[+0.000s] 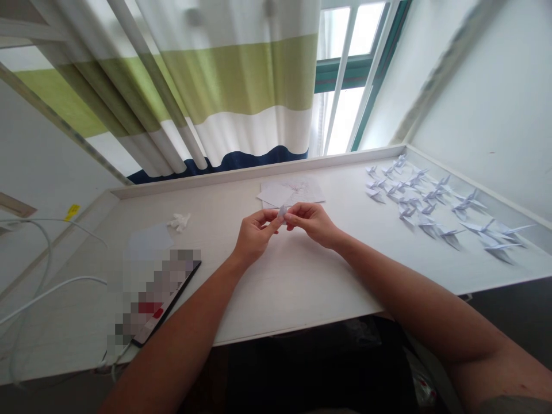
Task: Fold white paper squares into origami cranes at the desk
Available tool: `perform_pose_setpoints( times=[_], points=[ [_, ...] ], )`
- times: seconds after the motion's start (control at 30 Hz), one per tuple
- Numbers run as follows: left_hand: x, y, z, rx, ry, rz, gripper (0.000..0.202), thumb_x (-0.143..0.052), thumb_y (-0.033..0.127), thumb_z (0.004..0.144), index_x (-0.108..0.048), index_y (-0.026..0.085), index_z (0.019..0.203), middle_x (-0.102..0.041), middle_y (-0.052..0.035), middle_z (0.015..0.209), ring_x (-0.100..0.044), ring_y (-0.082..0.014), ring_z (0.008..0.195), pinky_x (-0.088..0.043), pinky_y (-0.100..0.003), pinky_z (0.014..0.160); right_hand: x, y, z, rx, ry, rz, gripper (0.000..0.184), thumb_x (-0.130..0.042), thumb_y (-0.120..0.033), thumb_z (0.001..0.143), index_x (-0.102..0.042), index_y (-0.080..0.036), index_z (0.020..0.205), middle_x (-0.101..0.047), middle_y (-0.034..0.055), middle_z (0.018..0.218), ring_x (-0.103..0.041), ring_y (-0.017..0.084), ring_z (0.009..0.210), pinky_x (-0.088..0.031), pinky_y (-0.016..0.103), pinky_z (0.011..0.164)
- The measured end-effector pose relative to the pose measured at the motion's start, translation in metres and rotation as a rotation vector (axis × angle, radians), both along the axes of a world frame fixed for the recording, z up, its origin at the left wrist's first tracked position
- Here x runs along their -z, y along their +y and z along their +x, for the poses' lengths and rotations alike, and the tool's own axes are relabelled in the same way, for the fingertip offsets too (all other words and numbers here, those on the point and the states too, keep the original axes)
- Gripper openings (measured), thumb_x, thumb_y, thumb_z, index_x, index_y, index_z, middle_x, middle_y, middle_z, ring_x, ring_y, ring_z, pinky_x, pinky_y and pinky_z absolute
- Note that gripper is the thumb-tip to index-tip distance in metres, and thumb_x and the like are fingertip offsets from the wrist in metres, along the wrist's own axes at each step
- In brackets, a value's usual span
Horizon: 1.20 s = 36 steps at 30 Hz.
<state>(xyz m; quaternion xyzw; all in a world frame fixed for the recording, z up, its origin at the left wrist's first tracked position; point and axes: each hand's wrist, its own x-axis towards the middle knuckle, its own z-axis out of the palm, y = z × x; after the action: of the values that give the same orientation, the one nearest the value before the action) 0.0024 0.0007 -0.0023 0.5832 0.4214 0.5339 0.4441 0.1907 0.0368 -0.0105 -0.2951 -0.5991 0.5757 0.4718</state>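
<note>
Above the middle of the white table, a small piece of folded white paper (282,211) is pinched between my two hands. My left hand (254,233) grips it from the left with thumb and forefinger. From the right, my right hand (314,223) holds its other side by the fingertips. Most of the paper is covered by the fingers, so its exact shape is hard to make out. Just beyond the hands lies a small stack of paper sheets (271,194), the right one bearing reddish marks. Several folded paper cranes (426,227) stand in a group on the right.
A tablet-like device (172,299), its screen blurred, lies at the left front near white cables (56,286). Behind it are a pale sheet (146,241) and a crumpled white scrap (179,222). A raised rim (259,171) runs along the table's back, below a striped curtain (241,80).
</note>
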Motion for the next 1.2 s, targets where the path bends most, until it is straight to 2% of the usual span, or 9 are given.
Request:
perform_pose_setpoints(
  times=[0.23, 0.43, 0.73, 0.97, 1.2],
  points=[
    [-0.002, 0.000, -0.002, 0.096, -0.105, -0.116, 0.040, -0.088, 0.055, 0.081, -0.079, 0.018, 0.094, -0.080, -0.0062, 0.090, -0.074, -0.0193, 0.084, -0.058, -0.031, 0.072, -0.004, -0.002, 0.001, -0.057, 0.023, -0.039, 0.041, -0.093, -0.055, 0.076, -0.079, -0.019, 0.088, -0.077, 0.0028, 0.081, -0.070, 0.014, 0.071, -0.058, 0.032, 0.072],
    [-0.004, 0.000, -0.003, 0.139, -0.156, -0.185, 0.037, -0.092, 0.052, 0.078, -0.083, 0.019, 0.093, -0.080, -0.0067, 0.085, -0.073, -0.0190, 0.079, -0.056, -0.032, 0.073, -0.007, -0.003, 0.002, -0.071, 0.049, 0.003, 0.039, -0.092, -0.054, 0.078, -0.078, -0.020, 0.087, -0.077, 0.0024, 0.079, -0.070, 0.015, 0.072, -0.059, 0.033, 0.073],
    [0.002, 0.002, -0.004, 0.154, -0.169, -0.185, 0.032, -0.092, 0.049, 0.080, -0.087, 0.022, 0.096, -0.082, -0.0073, 0.090, -0.073, -0.0185, 0.083, -0.056, -0.031, 0.074, -0.012, -0.007, 0.001, -0.031, 0.053, 0.004, 0.035, -0.090, -0.051, 0.079, -0.077, -0.020, 0.086, -0.077, 0.0028, 0.076, -0.071, 0.016, 0.070, -0.059, 0.033, 0.069],
    [-0.003, -0.001, -0.002, 0.116, -0.098, -0.136, 0.031, -0.093, 0.049, 0.077, -0.087, 0.021, 0.091, -0.082, -0.0068, 0.085, -0.071, -0.0188, 0.077, -0.056, -0.033, 0.072, -0.014, -0.009, 0.001, -0.025, 0.041, 0.024, 0.033, -0.089, -0.049, 0.079, -0.075, -0.019, 0.084, -0.076, 0.0025, 0.074, -0.069, 0.016, 0.068, -0.058, 0.034, 0.068],
    [-0.003, 0.000, -0.003, 0.149, -0.107, -0.109, 0.025, -0.092, 0.045, 0.079, -0.088, 0.023, 0.091, -0.082, -0.0066, 0.085, -0.071, -0.0187, 0.077, -0.056, -0.034, 0.072, -0.016, -0.010, 0.001, -0.022, 0.030, 0.029, 0.029, -0.087, -0.046, 0.081, -0.076, -0.019, 0.084, -0.076, 0.0027, 0.074, -0.068, 0.016, 0.067, -0.058, 0.033, 0.068]
  ],
)
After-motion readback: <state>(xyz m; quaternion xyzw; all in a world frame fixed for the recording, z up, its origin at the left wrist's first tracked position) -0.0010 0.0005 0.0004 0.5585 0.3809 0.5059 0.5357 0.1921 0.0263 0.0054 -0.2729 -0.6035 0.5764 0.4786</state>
